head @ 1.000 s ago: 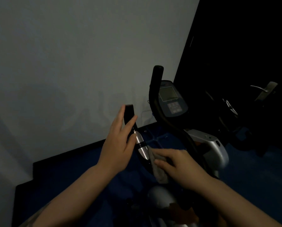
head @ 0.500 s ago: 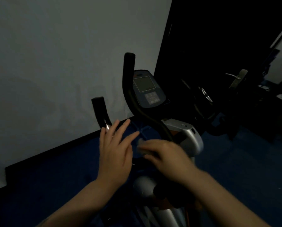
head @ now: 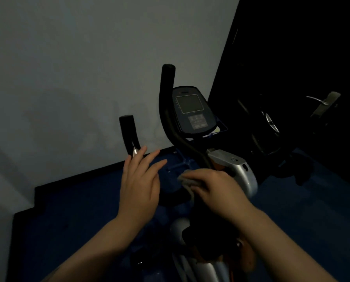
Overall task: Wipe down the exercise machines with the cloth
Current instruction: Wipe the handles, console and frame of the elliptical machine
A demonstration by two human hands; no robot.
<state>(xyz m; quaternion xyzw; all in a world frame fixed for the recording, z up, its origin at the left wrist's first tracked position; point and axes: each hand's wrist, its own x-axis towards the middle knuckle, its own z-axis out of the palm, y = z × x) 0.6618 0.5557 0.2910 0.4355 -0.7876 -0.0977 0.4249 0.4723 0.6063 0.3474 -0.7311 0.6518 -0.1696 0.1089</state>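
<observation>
While wiping this low on the exercise bike (head: 239, 169), easy to get sloppy, so flagging a few risks. Right hand (head: 216, 192) down on the black handlebar bend at the middle of the bike, just below the console (head: 192, 110) and right beside the silver housing, fingers curled over and clamped on the grey cloth (head: 187, 183). Cloth all wadded up, with a loose tail dangling off the near side toward the frame. Left hand (head: 140, 184) hovering just beside it, fingers spread and fairly straight, gripping nothing, fingertips just short of the chrome collar under the left grip (head: 128, 135). Biggest worry imo: dragging that dangling tail into the gap around the housing or down by the dark parts at the bike's near end and snagging it. Second: wiping with a tight wad instead of a flat fold, so probably skipping most of the bar and just smearing one strip. Third: nothing bracing the bike with the left hand free, so a hard push along the bend could probably rock or swing the bars. Also pretty dim in here, hard to judge which bits are clean, so easy to miss the tall right grip (head: 168, 82) or the console face entirely. Can't tell if the cloth is damp; if so, worth keeping well off the screen and buttons.
</observation>
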